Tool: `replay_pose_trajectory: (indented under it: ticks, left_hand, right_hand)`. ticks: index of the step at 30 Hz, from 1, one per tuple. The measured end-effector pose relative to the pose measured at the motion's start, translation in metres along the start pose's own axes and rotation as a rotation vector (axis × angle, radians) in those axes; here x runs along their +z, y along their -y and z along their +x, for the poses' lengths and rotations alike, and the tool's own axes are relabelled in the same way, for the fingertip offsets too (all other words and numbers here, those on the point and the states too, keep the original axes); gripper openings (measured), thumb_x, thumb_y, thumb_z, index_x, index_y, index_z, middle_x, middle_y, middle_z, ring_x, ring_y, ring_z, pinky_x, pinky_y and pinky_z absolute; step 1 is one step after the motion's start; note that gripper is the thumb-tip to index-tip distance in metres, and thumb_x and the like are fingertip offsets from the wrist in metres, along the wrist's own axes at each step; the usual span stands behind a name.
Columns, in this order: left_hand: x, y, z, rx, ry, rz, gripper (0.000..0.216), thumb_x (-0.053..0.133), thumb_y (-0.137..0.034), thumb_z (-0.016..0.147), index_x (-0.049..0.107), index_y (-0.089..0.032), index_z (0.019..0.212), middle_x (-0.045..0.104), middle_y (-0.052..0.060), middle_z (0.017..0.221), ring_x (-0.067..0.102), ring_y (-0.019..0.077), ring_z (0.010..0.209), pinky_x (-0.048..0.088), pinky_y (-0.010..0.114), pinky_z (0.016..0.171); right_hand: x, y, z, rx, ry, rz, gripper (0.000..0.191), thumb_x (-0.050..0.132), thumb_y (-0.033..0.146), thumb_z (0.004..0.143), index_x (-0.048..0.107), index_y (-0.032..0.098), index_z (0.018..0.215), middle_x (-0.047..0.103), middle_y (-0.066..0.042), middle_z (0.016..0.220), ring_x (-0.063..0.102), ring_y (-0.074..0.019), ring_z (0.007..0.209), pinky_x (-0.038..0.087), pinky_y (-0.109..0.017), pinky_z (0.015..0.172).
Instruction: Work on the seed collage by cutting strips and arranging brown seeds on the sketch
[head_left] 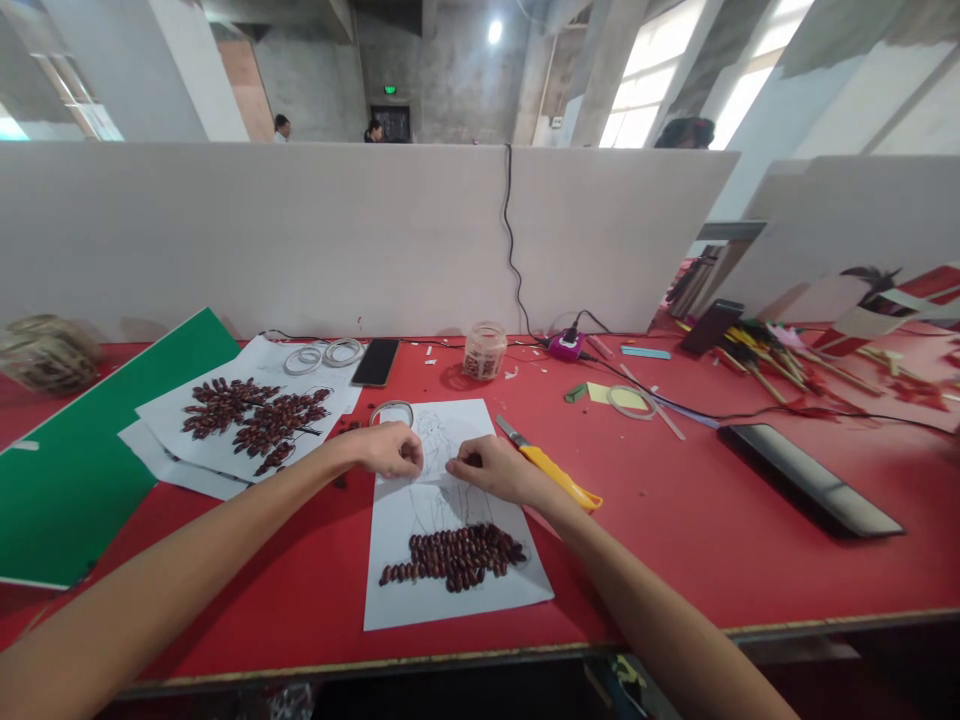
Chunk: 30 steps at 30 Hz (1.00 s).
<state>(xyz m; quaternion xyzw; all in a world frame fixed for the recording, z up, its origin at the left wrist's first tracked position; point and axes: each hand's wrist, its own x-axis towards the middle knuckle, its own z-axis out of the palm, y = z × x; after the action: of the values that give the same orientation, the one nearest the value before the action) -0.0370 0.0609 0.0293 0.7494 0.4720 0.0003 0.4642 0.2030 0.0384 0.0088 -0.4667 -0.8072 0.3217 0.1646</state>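
A white sheet of paper (390,510) with a line drawing lies in front of me, and rows of dark red beans (461,555) cover the drawing's lower part. Over the sheet's upper half, my left hand (391,450) is closed with its fingers curled in. My right hand (491,467) faces it a short gap away, thumb and fingers pinched together. Whatever either hand pinches is too small to make out. A tape roll (391,404) lies just beyond my left hand. To the right of my right hand rests a yellow utility knife (559,475), its blade pointing away.
Left are bean-covered sheets (172,405) and a green board (82,480). Farther back stand a phone (376,362), a glass jar (485,352) and a purple power adapter (568,345) with cables. A dark tablet-like object (810,478) lies right. A white partition (337,240) closes the back.
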Motion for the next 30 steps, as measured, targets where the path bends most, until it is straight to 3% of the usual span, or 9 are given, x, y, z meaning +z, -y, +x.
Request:
replay_pose_trajectory:
  ticks: [6, 30]
  left_hand:
    - [0.000, -0.003, -0.001, -0.014, -0.022, 0.069, 0.016, 0.062, -0.025, 0.061, 0.072, -0.018, 0.071, 0.058, -0.002, 0.053, 0.052, 0.0139, 0.051, 0.038, 0.024, 0.051]
    - [0.000, -0.015, 0.002, -0.140, -0.014, 0.183, 0.015, 0.067, -0.030, 0.062, 0.071, -0.017, 0.067, 0.061, 0.000, 0.054, 0.058, 0.0163, 0.056, 0.041, 0.024, 0.051]
  right_hand:
    - [0.004, -0.001, 0.001, 0.012, -0.026, -0.039, 0.026, 0.064, 0.038, 0.087, 0.067, 0.019, 0.069, 0.067, -0.001, 0.067, 0.054, -0.0138, 0.062, 0.035, -0.027, 0.059]
    - [0.007, -0.002, 0.004, 0.061, -0.014, -0.148, 0.022, 0.067, 0.037, 0.085, 0.071, 0.018, 0.075, 0.071, -0.003, 0.073, 0.059, -0.0147, 0.065, 0.037, -0.025, 0.058]
